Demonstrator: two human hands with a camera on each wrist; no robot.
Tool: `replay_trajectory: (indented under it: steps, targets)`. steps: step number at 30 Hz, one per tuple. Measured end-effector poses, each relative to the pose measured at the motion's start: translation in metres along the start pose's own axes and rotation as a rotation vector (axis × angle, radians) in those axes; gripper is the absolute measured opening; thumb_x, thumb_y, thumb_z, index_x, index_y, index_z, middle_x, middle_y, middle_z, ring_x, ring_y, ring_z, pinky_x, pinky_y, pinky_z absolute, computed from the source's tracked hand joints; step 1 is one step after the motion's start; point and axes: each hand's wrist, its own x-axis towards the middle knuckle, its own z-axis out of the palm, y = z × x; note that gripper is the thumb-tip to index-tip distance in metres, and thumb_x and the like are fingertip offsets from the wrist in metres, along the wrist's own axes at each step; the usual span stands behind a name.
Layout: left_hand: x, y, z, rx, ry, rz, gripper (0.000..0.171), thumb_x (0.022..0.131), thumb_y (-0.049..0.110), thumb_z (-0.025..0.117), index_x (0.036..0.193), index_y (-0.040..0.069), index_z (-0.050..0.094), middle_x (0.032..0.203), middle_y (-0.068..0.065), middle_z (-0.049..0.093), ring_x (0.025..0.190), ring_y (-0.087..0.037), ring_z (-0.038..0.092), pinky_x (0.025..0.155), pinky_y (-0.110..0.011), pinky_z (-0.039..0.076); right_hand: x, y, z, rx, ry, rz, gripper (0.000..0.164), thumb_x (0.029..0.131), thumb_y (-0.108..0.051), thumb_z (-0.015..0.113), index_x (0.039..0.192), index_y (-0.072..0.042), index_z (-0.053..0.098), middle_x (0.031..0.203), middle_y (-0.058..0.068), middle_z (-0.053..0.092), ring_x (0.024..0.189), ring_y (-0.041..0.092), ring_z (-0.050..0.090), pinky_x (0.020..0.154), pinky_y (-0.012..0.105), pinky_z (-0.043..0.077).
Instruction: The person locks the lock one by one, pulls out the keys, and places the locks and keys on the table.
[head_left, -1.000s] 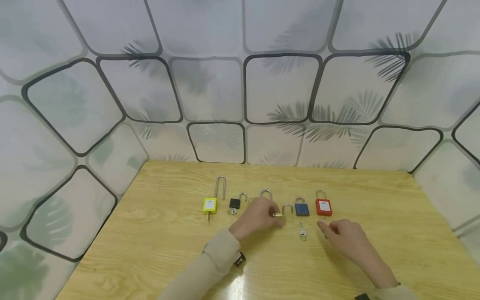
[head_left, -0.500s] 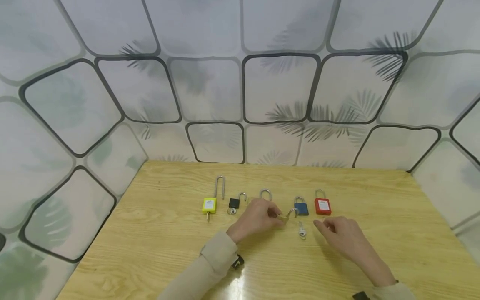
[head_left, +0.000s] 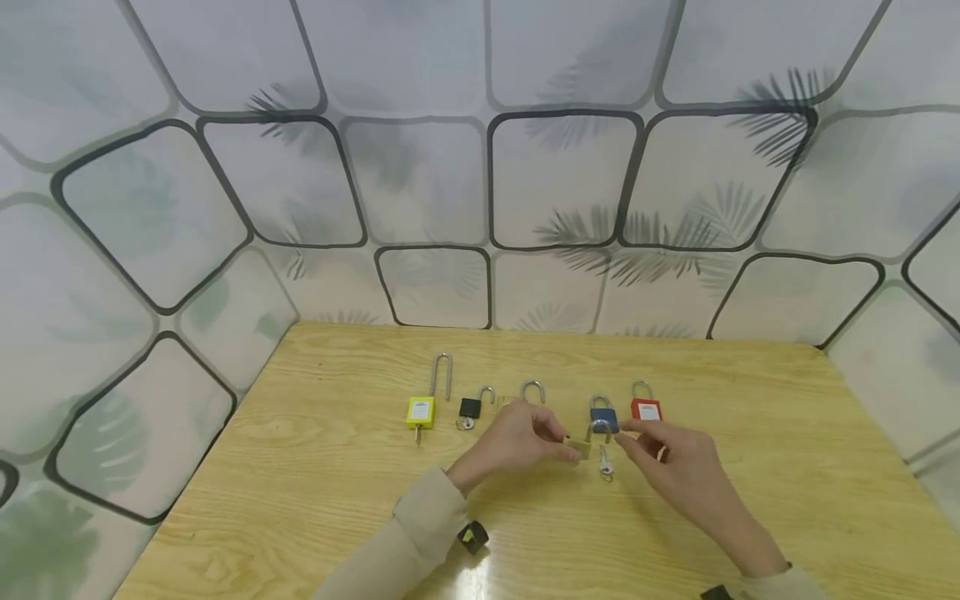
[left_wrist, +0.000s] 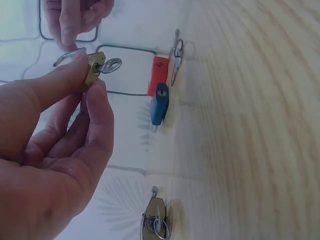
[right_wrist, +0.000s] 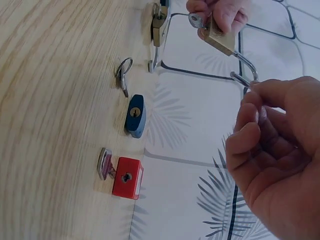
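My left hand (head_left: 521, 437) holds a small brass padlock (head_left: 579, 448) by its body above the table. Its shackle (right_wrist: 247, 65) is unlocked and swung out, and a key (left_wrist: 111, 65) sticks out of its bottom. My right hand (head_left: 678, 467) has thumb and index finger pinched at the bend of that shackle; the other fingers are curled. Below the padlock, a loose key on a ring (head_left: 606, 465) lies on the table. Just behind stands a blue padlock (head_left: 603, 421) with its shackle closed, a keyhole showing in its bottom. A red padlock (right_wrist: 127, 177) with a key in it is partly covered by my right hand in the head view.
On the left of the row lie a yellow padlock (head_left: 420, 412) with a long open shackle and a black padlock (head_left: 470, 407) with keys. Another brass padlock (left_wrist: 154, 220) is mostly hidden behind my left hand in the head view. A patterned wall (head_left: 435, 283) borders the wooden table (head_left: 337, 467).
My left hand has lifted and turned the brass padlock, bringing its shackle to the right. My right hand has moved left and up, its fingertips now at the shackle.
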Motion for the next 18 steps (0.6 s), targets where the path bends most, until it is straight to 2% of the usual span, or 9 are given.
replay_trajectory:
  steps: [5, 8, 18]
  targets:
    - [-0.0036, 0.0037, -0.0010, -0.077, -0.014, 0.012, 0.018, 0.070, 0.029, 0.087, 0.075, 0.017, 0.074, 0.072, 0.006, 0.074, 0.065, -0.006, 0.065, 0.058, -0.022, 0.052, 0.0028, -0.0048, 0.0001, 0.032, 0.069, -0.096, 0.019, 0.074, 0.003, 0.079, 0.088, -0.009, 0.077, 0.059, -0.009, 0.060, 0.048, 0.000, 0.048, 0.039, 0.014, 0.044]
    - [-0.0055, 0.0059, -0.0012, -0.107, -0.028, 0.021, 0.017, 0.071, 0.028, 0.086, 0.075, 0.016, 0.075, 0.072, 0.004, 0.075, 0.064, -0.007, 0.065, 0.059, -0.022, 0.052, 0.0038, -0.0068, 0.0005, 0.038, 0.100, -0.123, 0.020, 0.072, 0.005, 0.079, 0.086, -0.009, 0.077, 0.062, -0.008, 0.063, 0.050, 0.001, 0.050, 0.040, 0.011, 0.043]
    - [-0.0087, 0.0054, 0.0028, -0.201, -0.085, 0.009, 0.017, 0.073, 0.027, 0.085, 0.074, 0.014, 0.073, 0.071, 0.003, 0.075, 0.065, -0.008, 0.066, 0.059, -0.020, 0.051, 0.0050, -0.0072, 0.0033, 0.060, 0.094, -0.089, 0.018, 0.073, 0.007, 0.078, 0.085, -0.006, 0.077, 0.068, -0.001, 0.073, 0.054, 0.003, 0.057, 0.041, 0.012, 0.047]
